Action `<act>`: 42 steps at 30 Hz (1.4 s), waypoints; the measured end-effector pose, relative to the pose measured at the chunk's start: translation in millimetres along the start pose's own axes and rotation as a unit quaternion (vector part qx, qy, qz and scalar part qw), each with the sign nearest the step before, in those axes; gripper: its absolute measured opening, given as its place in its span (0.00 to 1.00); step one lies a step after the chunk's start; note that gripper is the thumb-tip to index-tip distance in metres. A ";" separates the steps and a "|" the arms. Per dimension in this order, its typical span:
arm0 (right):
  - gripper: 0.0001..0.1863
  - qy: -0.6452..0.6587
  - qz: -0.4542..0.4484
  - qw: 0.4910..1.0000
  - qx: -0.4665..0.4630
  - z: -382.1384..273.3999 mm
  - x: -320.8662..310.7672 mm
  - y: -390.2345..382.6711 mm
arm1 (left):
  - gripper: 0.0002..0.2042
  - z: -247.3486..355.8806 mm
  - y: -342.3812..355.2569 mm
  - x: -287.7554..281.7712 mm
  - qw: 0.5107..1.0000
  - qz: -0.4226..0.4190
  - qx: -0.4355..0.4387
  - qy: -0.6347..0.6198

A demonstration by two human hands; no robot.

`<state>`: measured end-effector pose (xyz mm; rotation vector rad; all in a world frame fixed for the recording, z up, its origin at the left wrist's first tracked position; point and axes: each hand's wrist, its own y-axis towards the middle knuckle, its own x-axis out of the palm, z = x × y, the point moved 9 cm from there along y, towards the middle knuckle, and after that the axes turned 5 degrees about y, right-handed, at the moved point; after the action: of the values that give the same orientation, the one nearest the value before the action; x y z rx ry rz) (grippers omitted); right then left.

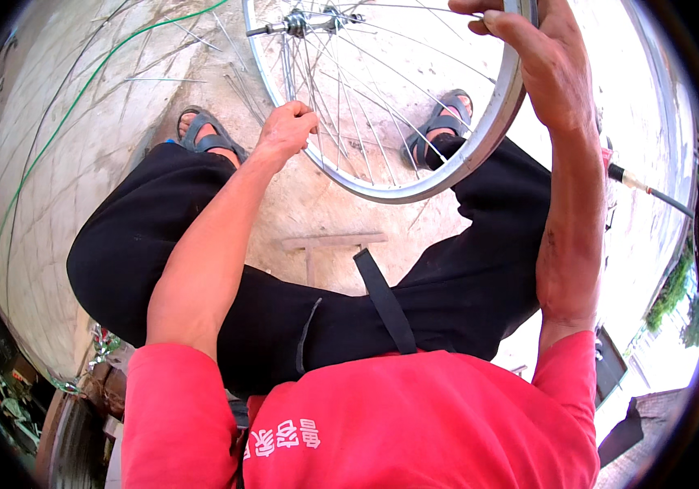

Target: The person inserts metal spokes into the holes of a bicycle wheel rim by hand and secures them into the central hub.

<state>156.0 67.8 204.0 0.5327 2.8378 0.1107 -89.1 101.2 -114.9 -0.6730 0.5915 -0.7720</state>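
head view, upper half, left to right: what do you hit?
Green wire → loose spokes on the floor → left sandalled foot → left hand at the wheel's spokes → wheel hub → right sandalled foot → right hand gripping the wheel rim → red-handled tool.

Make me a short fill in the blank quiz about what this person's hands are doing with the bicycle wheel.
The right hand grips the wheel's metal ____.
The left hand pinches a thin ____ of the bicycle wheel.
Loose spokes lie on the ____ floor.
The feet wear ____.

Missing words: rim; spoke; concrete; sandals
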 end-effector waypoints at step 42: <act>0.37 -0.080 0.023 0.996 -0.045 -20.7 11.7 -1.7 | 0.10 18.1 -16.8 27.4 0.990 -0.056 0.034 -0.126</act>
<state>139.5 70.0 221.0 0.5602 2.6526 0.1956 -67.9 76.7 -97.3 -0.7318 0.2966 -0.7938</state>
